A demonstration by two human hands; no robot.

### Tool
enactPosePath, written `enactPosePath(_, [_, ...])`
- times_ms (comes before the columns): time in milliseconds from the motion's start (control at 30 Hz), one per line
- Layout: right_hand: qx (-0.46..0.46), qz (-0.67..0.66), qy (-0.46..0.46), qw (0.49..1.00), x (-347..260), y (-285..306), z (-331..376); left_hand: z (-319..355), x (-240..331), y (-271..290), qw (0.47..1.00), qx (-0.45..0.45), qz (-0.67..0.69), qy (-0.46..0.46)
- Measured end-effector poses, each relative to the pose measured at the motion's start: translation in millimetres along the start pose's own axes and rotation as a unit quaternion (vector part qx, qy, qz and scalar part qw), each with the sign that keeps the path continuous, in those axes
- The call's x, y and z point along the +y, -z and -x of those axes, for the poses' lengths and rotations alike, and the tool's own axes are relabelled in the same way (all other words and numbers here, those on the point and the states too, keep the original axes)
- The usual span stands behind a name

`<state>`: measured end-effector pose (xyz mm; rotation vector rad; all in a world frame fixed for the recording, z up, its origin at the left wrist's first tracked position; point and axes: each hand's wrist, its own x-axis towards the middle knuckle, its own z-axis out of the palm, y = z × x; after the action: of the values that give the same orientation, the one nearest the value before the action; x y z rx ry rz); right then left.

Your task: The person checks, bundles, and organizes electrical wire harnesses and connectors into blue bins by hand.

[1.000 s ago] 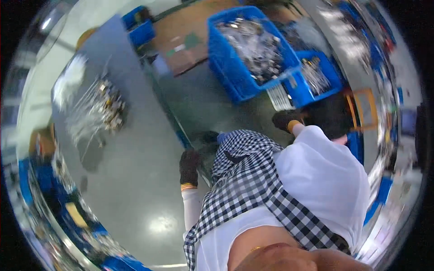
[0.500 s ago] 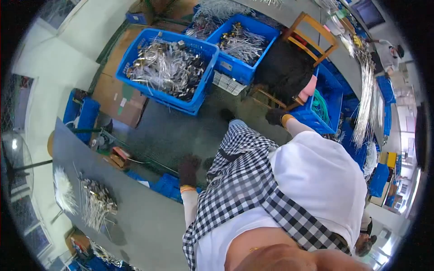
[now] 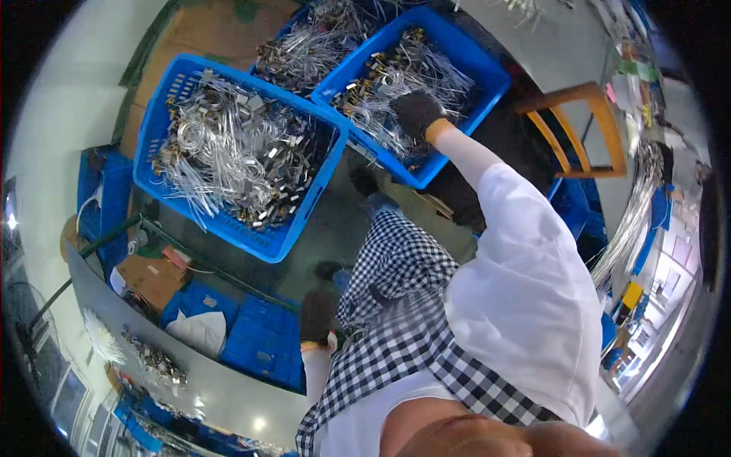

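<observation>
My right hand (image 3: 417, 116), in a dark glove with an orange-yellow cuff, reaches down onto the thin silvery wires with small metal ends (image 3: 377, 99) in a blue plastic crate (image 3: 480, 57). Its fingers blend into the pile, so whether they grip anything is hidden. Low beside my checked apron (image 3: 396, 327) hangs my left hand (image 3: 318, 316), also in a dark glove; its fingers cannot be made out. To the left of that crate stands a larger blue crate (image 3: 311, 199), heaped with similar wire pieces (image 3: 228, 145) and metal parts.
A wooden chair (image 3: 590, 95) stands right of the crates. Behind them is another pile of wires (image 3: 304, 57). On the left, a grey table (image 3: 244, 388) curves past blue crates (image 3: 263, 335) and a cardboard box (image 3: 148, 278). Long wires (image 3: 636, 221) hang at the right.
My right hand has moved from beside the chair, up and left, onto the wires in the crate. The crates look nearer. My left hand stays low by my side.
</observation>
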<state>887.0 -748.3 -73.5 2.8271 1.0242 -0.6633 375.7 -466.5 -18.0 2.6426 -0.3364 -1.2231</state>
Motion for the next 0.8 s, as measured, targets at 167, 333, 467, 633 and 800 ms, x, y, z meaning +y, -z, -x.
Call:
enactPosePath(167, [0.007, 0.0, 0.019, 1.0, 41, -85, -70, -37, 32, 53, 0.881, 0.204, 0.42, 0.074])
enactPosePath(333, [0.154, 0.056, -0.042, 0.986, 35, -155, -99, -55, 23, 74, 0.906, 0.128, 0.394, 0.092])
enactPosePath(467, [0.067, 0.011, -0.109, 0.992, 28, -142, -118, -66, 16, 90, 0.957, 0.111, 0.266, 0.041])
enactPosePath(633, [0.032, -0.08, -0.216, 0.973, 24, -121, -125, -76, 34, 116, 0.926, 0.126, 0.34, 0.102])
enactPosePath(800, [-0.066, -0.163, -0.092, 0.98, 61, -101, -104, -88, 36, 139, 0.968, 0.15, 0.202, 0.022])
